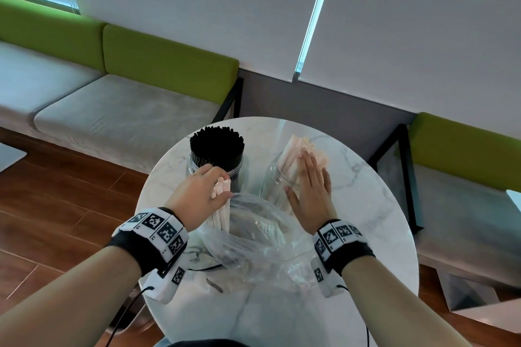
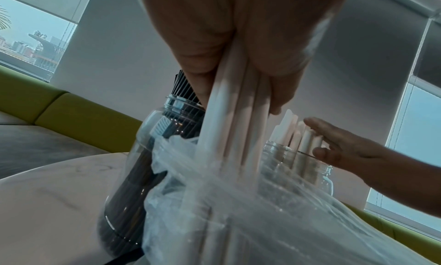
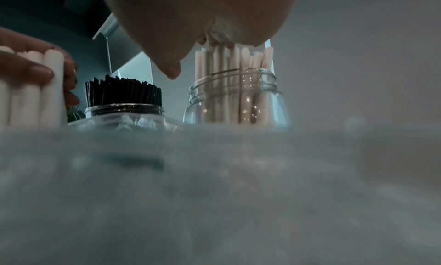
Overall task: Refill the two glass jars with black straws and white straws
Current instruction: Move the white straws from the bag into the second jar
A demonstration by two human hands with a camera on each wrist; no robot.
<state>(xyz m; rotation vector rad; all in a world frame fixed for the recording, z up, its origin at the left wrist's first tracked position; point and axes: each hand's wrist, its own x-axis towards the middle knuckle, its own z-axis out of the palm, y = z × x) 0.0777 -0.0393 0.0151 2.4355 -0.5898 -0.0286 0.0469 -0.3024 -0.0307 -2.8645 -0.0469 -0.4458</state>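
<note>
- Left hand [image 1: 201, 187] gripped a bundle of white straws [image 1: 221, 205] near their upper ends, fingers and thumb curled round them; lower ends were inside the clear plastic bag [image 1: 253, 236] lying on the round marble table [image 1: 366, 205].
- Right hand [image 1: 311, 190] was spread flat, fingers straight, resting against the white straws standing in the right glass jar [image 1: 277, 177]; it held nothing. Right wrist view showed the fingertips at the straw tops.
- 2 jars stood side by side at the far part of the table: the left glass jar [image 1: 214, 167], packed with black straws [image 1: 216, 144], sat just beyond the left hand; the right one was only partly full, its straws leaning.
- Judgement on handling: the straws looked light, stiff and smooth, likely to slide out of a loose bundle or fan apart. A firm grip round the middle-to-upper part of the bundle should keep the ends level.
- Judgement: the jars are fragile and could tip if pushed sideways; the bag is limp and may drag with the bundle.
- The bundle was near the right jar's mouth, to its left and slightly nearer the person, apart from it.
</note>
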